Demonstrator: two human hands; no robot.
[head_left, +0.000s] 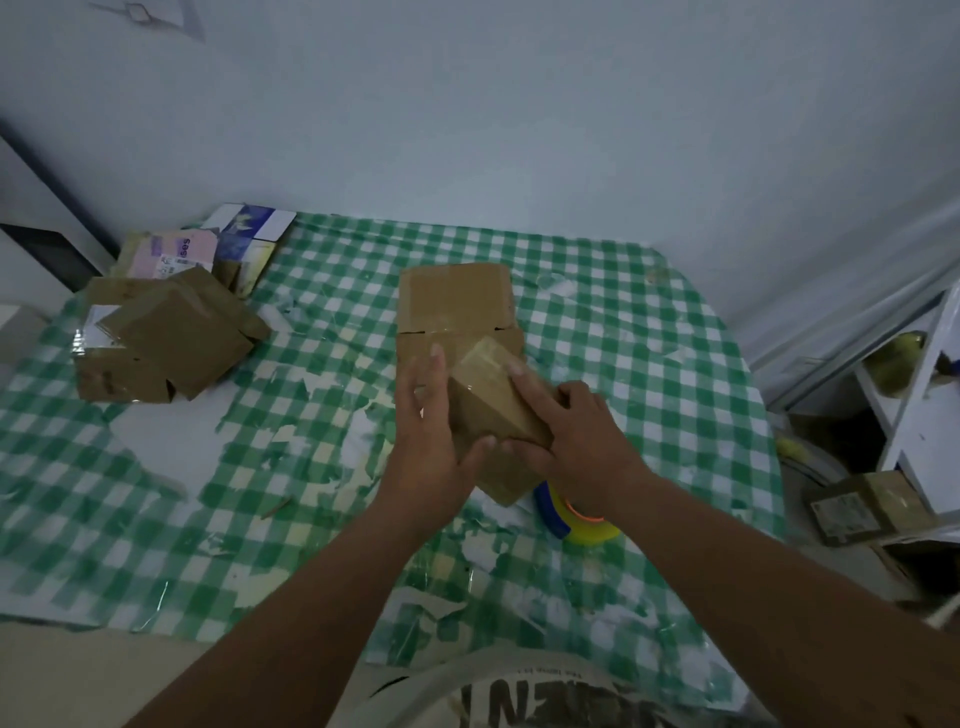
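Pointing lengthwise at the far edge of the green-checked table (649, 364), the small brown cardboard box (493, 395) sits between 2 hands: left hand (431, 441) pressing flat-fingered, right hand (582, 441) pinching it.

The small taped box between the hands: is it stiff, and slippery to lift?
Probably stiff: the small box shows sharp edges under the left hand and right hand. Its glossy tape may be slippery. Flat faces, so unlikely to roll.
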